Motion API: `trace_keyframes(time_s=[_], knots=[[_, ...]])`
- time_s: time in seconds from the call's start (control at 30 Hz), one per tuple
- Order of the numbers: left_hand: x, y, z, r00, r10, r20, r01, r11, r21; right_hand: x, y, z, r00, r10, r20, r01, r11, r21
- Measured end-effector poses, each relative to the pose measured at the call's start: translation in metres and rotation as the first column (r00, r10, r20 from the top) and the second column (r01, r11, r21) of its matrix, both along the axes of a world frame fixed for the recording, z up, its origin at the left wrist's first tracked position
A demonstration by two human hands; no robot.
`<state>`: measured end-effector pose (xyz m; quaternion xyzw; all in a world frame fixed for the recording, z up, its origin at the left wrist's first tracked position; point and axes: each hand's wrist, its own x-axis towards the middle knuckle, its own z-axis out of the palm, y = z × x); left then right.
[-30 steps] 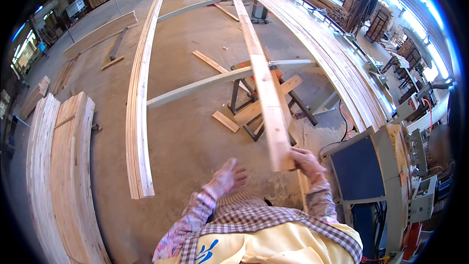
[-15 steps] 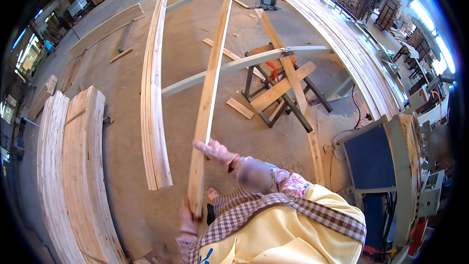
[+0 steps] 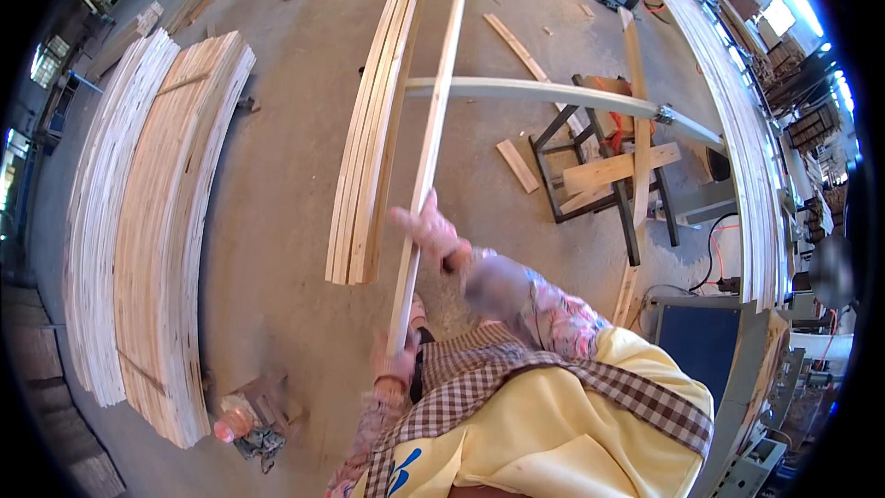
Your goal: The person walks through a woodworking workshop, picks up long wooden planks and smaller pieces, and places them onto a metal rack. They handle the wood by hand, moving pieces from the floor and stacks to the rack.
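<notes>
A long, narrow wooden board [image 3: 439,120] runs away from me, its narrow edge turned up. My left hand [image 3: 394,360] is closed around its near end. Farther up the same board, my right hand [image 3: 430,229] grips it with thumb and fingers on either side. Just left of the board lies a row of similar boards [image 3: 373,148], set side by side on edge across a pale metal rail [image 3: 544,92]. The held board passes over that rail, close to the row; whether it touches the rail I cannot tell.
Thick stacks of planks [image 3: 171,221] stand on the left. A dark metal stand [image 3: 636,212] with loose boards is at the right. Beyond it, more long boards [image 3: 710,74] lie by a machine with a blue panel [image 3: 687,346]. A pink-capped bottle [image 3: 235,420] sits lower left.
The held board has turned from its broad face onto its narrow edge and come nearer the row of boards. Both hands stay on it. My view has shifted left and downward.
</notes>
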<state>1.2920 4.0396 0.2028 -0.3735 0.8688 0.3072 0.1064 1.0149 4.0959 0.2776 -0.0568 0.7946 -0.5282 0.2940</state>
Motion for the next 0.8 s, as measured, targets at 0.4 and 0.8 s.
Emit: trace_keyframes(time_s=[0.4,0.8], knots=[[-0.121,-0.06,-0.036,0.715,0.657,-0.238,-0.62,0.754,0.219,0.003,0.016,-0.024,0.955,0.24,0.175,-0.25,0.968,0.035],[-0.181,-0.052,0.05,0.55,-0.161,0.82,0.368,0.928,-0.065,0.12,0.604,-0.11,-0.179,-0.964,0.196,0.983,-0.182,0.0]])
